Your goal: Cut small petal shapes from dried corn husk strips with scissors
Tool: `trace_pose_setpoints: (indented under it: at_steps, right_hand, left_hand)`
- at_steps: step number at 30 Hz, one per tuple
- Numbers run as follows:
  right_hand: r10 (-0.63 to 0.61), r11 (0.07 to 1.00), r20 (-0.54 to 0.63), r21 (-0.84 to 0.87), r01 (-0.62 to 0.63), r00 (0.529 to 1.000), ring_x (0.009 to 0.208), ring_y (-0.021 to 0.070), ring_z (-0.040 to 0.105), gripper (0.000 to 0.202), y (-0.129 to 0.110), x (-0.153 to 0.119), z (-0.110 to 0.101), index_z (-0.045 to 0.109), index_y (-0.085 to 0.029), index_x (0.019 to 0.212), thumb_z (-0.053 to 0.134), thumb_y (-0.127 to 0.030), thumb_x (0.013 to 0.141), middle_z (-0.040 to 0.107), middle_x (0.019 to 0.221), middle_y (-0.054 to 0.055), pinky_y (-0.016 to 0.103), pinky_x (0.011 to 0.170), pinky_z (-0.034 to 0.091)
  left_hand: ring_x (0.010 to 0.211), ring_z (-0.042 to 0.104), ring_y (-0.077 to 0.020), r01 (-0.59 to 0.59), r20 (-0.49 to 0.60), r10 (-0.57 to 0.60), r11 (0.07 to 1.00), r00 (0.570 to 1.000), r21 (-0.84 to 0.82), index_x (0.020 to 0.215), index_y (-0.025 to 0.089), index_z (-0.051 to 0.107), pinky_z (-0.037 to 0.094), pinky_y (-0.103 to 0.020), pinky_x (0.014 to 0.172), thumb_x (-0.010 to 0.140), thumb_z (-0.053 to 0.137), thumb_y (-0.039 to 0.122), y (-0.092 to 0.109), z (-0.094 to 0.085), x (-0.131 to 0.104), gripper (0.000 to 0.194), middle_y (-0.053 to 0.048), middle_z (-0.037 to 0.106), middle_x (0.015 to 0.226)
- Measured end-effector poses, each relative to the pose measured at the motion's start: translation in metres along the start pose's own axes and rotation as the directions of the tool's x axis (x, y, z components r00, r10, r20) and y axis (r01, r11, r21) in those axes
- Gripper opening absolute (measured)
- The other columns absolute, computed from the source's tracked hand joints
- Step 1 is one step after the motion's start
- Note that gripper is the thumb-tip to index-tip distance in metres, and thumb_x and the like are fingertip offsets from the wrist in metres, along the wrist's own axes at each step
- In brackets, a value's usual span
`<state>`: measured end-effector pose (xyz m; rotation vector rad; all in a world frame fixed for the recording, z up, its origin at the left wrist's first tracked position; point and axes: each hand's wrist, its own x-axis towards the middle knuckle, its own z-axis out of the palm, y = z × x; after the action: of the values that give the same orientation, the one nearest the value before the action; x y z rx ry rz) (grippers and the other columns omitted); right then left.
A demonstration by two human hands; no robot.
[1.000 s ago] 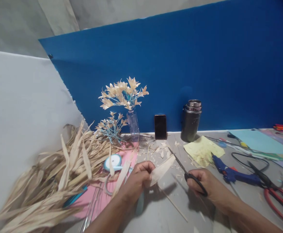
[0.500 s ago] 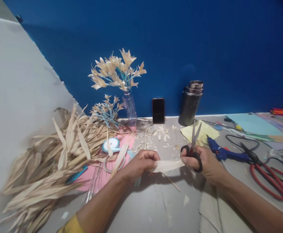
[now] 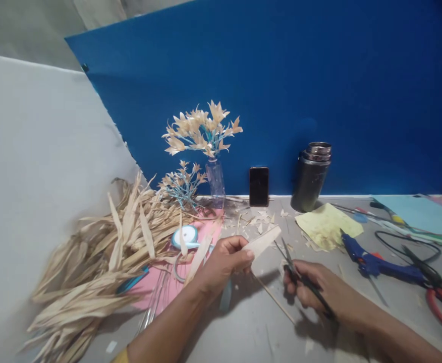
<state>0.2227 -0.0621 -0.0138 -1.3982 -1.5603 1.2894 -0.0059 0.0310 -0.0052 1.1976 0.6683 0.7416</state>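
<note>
Between the thumb and fingers of my left hand (image 3: pixel 230 259) is a pale strip of dried corn husk (image 3: pixel 262 243), its free end angled up to the right. My right hand (image 3: pixel 315 290) grips a pair of black-handled scissors (image 3: pixel 289 262), fingers in the loops. The scissor blades are slightly apart and point up and left, just right of the husk strip and not touching it. A thin straw-like stick (image 3: pixel 274 297) slants below the strip. Small husk scraps (image 3: pixel 262 220) lie scattered on the grey table beyond my hands.
Dried husks (image 3: pixel 103 267) are heaped at left, beside pink paper (image 3: pixel 155 287) and a ribbon roll (image 3: pixel 185 237). Husk flowers (image 3: pixel 206 132) stand in a clear bottle (image 3: pixel 215 184). A phone (image 3: pixel 259 186) and flask (image 3: pixel 312 176) stand behind. A blue glue gun (image 3: pixel 380 262) and red-handled shears (image 3: pixel 440 302) lie right.
My right hand has let go of the strip's right end and moved down and right, turning the scissors toward the strip. The strip now tilts upward. The camera view has shifted.
</note>
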Motion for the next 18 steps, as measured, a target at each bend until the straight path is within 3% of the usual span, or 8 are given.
trace_pose_setpoints:
  at_steps: [3, 10, 18]
  right_hand:
    - [0.0, 1.0, 0.055, -0.009, 0.0, 0.998, 0.065, 0.0142, 0.041, 0.028, -0.0054, -0.0017, 0.006, 0.058, -0.018, 0.081, 0.068, -0.043, 0.078, 0.054, 0.07, -0.001, 0.029, 0.058, 0.032]
    - [0.063, 0.998, 0.036, -0.008, -0.062, 0.997, 0.06, 0.0127, 0.035, 0.035, -0.0086, -0.0014, 0.0081, 0.055, -0.017, 0.072, 0.067, -0.05, 0.074, 0.045, 0.062, -0.003, 0.028, 0.055, 0.026]
    - [0.121, 0.987, -0.023, -0.106, -0.123, 0.992, 0.056, 0.0106, 0.032, 0.033, -0.002, 0.0019, 0.007, 0.044, -0.02, 0.058, 0.07, -0.037, 0.071, 0.04, 0.054, -0.006, 0.026, 0.05, 0.024]
  left_hand:
    - [0.051, 0.051, -0.0098, 0.017, 0.008, -0.018, 0.999, 1.0, 0.035, 0.068, 0.015, 0.057, 0.037, -0.023, 0.053, 0.07, 0.08, 0.04, -0.0002, 0.0024, -0.0009, 0.033, 0.0, 0.057, 0.056]
    - [0.051, 0.053, -0.0106, 0.031, -0.001, -0.031, 0.995, 1.0, 0.092, 0.069, 0.015, 0.06, 0.04, -0.023, 0.054, 0.069, 0.08, 0.039, 0.0021, 0.0097, -0.0047, 0.032, 0.0, 0.058, 0.057]
    - [0.054, 0.053, -0.011, 0.026, 0.017, -0.029, 0.989, 0.999, 0.143, 0.071, 0.015, 0.062, 0.039, -0.023, 0.055, 0.07, 0.079, 0.039, 0.0048, 0.0082, -0.0055, 0.03, -0.001, 0.059, 0.061]
